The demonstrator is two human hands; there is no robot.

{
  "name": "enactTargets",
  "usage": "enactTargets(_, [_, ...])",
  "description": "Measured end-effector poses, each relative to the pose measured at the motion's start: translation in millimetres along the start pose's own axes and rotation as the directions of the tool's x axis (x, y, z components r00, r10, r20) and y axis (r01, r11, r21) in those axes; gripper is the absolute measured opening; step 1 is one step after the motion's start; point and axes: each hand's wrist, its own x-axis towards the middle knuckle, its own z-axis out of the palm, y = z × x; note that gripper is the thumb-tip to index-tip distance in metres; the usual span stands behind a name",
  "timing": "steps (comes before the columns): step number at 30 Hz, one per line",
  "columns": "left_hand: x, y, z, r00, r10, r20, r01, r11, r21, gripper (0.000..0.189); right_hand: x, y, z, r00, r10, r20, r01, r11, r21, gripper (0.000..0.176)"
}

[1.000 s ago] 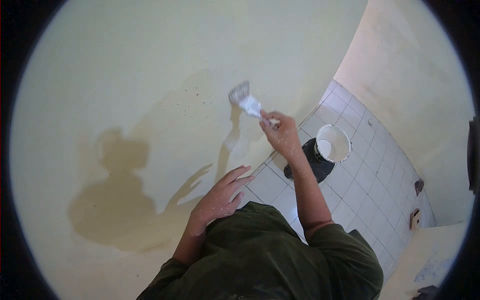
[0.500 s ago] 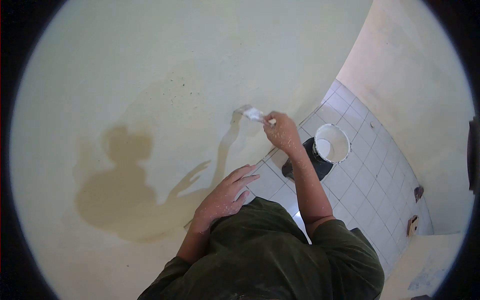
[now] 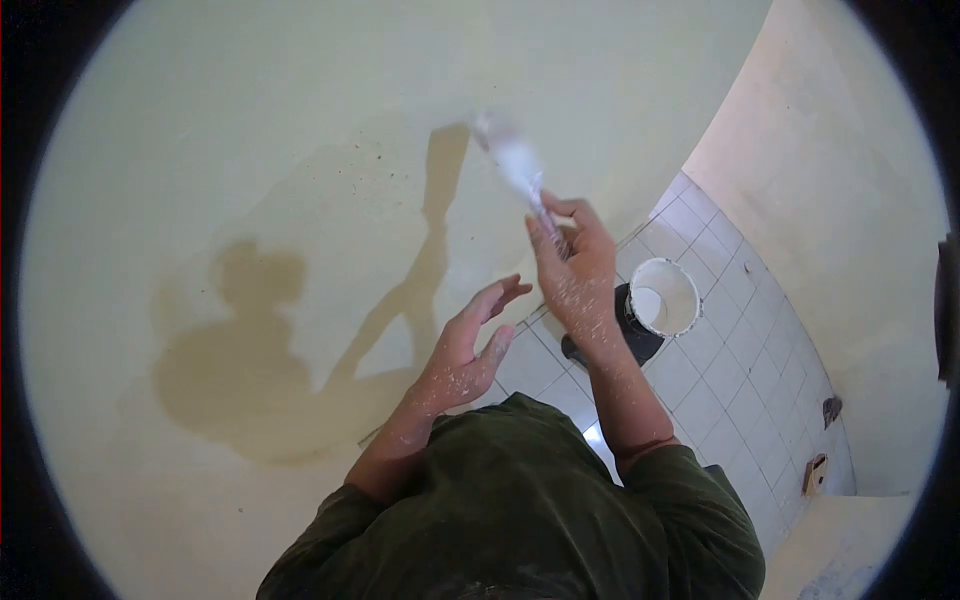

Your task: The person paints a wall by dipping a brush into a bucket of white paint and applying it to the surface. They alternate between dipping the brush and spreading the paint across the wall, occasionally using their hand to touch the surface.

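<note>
My right hand [image 3: 580, 265], speckled with white, is closed round the handle of a paint brush [image 3: 518, 165]. The bristle end points up and to the left and is blurred by motion; whether it touches the wall [image 3: 330, 90] cannot be made out. Lower and to the left, my left hand [image 3: 470, 350] holds nothing, with its fingers apart near the wall. An open bucket [image 3: 683, 325] with white inside and a white-smeared rim stands to the right of my right wrist, beside a dark object [image 3: 640, 345].
Pale tiles [image 3: 715, 380] cover the floor on the right, between two walls. A small dark item [image 3: 832, 411] and a brownish object [image 3: 815, 475] lie at the far right. Shadows of my head and arms fall on the left wall, which has small marks.
My right hand has turned and the brush has swung upward, its bristles now higher. My left hand has risen slightly and moved a little to the right.
</note>
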Motion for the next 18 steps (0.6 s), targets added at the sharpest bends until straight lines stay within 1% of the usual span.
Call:
enactTargets(2, [0.4,-7.5,11.7,0.994,-0.064,-0.092,0.053,0.992,-0.116,0.049,-20.9,19.7,4.1,0.992,0.100,0.080,-0.098,0.995,-0.025,0.026])
enactTargets(5, [-2.2,-15.3,25.8,0.953,-0.261,-0.154,0.198,0.920,-0.338,0.044,-47.7,46.4,4.5,0.977,0.125,0.173,-0.114,0.991,-0.071,0.028])
enactTargets(8, [-10.3,-26.1,33.9,0.902,-0.383,-0.200,0.268,0.859,-0.437,0.039,-68.8,49.3,-1.6,0.955,0.153,0.254,-0.110,0.978,-0.175,0.026])
enactTargets(11, [-19.1,-36.5,37.3,0.852,-0.474,-0.221,0.352,0.832,-0.428,0.035,-85.0,48.9,-9.0,0.909,0.152,0.389,-0.078,0.977,-0.200,0.023])
enactTargets(14, [-20.9,-37.2,39.4,0.827,-0.522,-0.210,0.394,0.803,-0.447,0.033,-91.0,47.2,-15.3,0.841,0.179,0.510,-0.127,0.983,-0.135,0.026])
enactTargets(17, [-21.7,-30.9,39.0,0.798,-0.548,-0.252,0.402,0.795,-0.455,0.030,-93.0,50.2,-24.3,0.817,0.087,0.570,-0.094,0.995,-0.017,0.029])
enactTargets(18, [-21.7,-35.9,37.2,0.797,-0.555,-0.236,0.416,0.789,-0.451,0.030,-87.9,47.4,-32.5,0.800,0.119,0.588,-0.077,0.992,-0.096,0.028])
